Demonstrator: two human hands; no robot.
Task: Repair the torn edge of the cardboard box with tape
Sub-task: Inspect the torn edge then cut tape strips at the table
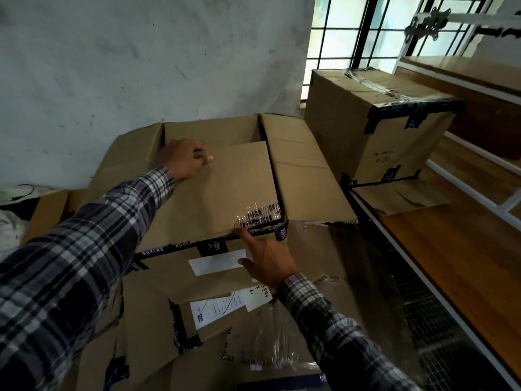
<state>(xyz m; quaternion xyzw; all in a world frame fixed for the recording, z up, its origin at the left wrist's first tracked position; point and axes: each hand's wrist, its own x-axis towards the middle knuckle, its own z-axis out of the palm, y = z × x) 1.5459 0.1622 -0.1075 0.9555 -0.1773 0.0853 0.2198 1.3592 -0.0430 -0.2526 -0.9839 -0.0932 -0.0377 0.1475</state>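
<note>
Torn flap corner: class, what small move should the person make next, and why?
Probably press the lifted clear tape flat with the right hand. Its forefinger already points at the torn flap corner, and the left hand holds the flap's far edge.

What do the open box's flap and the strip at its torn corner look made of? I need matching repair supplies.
The flap looks like plain brown corrugated cardboard, matte, with fold creases. The strip at the torn corner looks like clear glossy plastic tape over dark printed tape: it glints and wrinkles. The exact tape type can't be told.
</note>
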